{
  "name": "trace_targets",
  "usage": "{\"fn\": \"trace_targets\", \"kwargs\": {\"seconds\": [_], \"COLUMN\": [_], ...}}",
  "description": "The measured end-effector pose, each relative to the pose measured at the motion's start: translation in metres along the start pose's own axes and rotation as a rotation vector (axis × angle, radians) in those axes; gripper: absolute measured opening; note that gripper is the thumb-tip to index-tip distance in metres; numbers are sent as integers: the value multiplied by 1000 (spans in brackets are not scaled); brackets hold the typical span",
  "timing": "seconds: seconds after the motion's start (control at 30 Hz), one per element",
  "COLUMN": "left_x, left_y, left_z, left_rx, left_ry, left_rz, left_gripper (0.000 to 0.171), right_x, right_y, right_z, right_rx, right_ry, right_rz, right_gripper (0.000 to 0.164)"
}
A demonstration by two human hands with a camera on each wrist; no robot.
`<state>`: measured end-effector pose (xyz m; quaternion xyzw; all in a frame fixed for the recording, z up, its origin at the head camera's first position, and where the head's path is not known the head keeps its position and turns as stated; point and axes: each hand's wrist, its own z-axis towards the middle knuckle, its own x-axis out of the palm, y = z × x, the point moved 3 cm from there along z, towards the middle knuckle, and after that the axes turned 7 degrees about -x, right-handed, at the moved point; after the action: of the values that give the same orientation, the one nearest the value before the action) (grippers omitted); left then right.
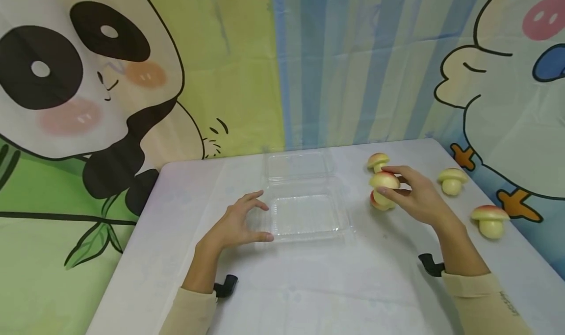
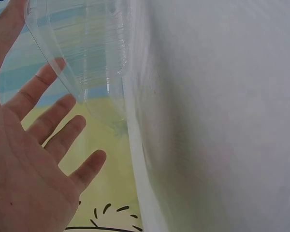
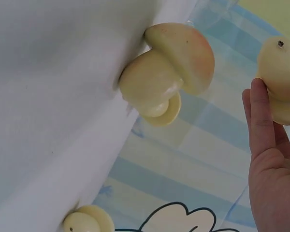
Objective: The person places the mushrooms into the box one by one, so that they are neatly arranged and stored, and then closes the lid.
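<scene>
My right hand pinches a toy mushroom with a pale stem and reddish cap, held between thumb and fingers. In the right wrist view the held mushroom is cut off by the frame edge. Just below it in the head view, a second mushroom lies on the table, partly hidden. My left hand is beside a clear plastic box, fingers spread and fairly straight, thumb and fingertips right at its left rim. The box's lid lies folded back behind it.
Another mushroom stands behind the right hand. Two more, one mushroom farther back and one mushroom nearer, stand along the right edge of the white table. A printed cartoon curtain hangs behind the table.
</scene>
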<state>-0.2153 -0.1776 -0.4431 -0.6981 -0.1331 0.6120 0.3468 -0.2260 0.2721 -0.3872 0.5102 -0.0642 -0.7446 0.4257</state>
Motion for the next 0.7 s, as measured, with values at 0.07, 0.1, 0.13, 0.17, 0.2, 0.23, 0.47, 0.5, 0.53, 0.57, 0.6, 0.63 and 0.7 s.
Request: {"fn": "trace_targets", "kwargs": {"seconds": [0.07,0.1,0.13,0.17,0.2,0.23,0.47,0.5,0.53,0.57,0.6,0.63,0.7], "left_x": [-1,-2,-2,-2,-2,-2,2,3,3,3,3,2,2], "left_y": [-1,-1,-1,-1,0,0,3,3,3,2,2,1,0], "left_z": [-1,-2,-2,-3,-4,-5,-5,-5,-4,-4,-4,-4,-3], "left_rx": [-2,-2,-6,-10,-14,-18,5,6,8,9,9,13,17], "left_ry": [-2,-3,-3,-4,-4,-4,0,1,-1,-2,-4,-7,-8], "left_rz": [4,8,7,4,1,-2,-18,-18,-21,-24,-28,-34,-37], "left_gripper": [72,72,72,72,71,70,71,72,72,71,69,68,66], "right_x": [3,4,6,9,11,13,18,18,18,19,19,19,19], "right_y": [2,3,4,5,6,8,12,13,13,14,15,15,17], "right_z": [4,6,7,9,11,13,22,24,26,27,29,31,34], "right_rx": [0,0,1,2,1,2,17,18,23,25,24,22,23], "right_ry": [-1,1,5,10,16,21,26,30,34,38,43,44,41], "right_rz": [18,30,48,63,77,90,114,115,118,123,128,136,148], "right_gripper": [54,54,55,55,55,55,56,55,55,54,53,53,51]}}
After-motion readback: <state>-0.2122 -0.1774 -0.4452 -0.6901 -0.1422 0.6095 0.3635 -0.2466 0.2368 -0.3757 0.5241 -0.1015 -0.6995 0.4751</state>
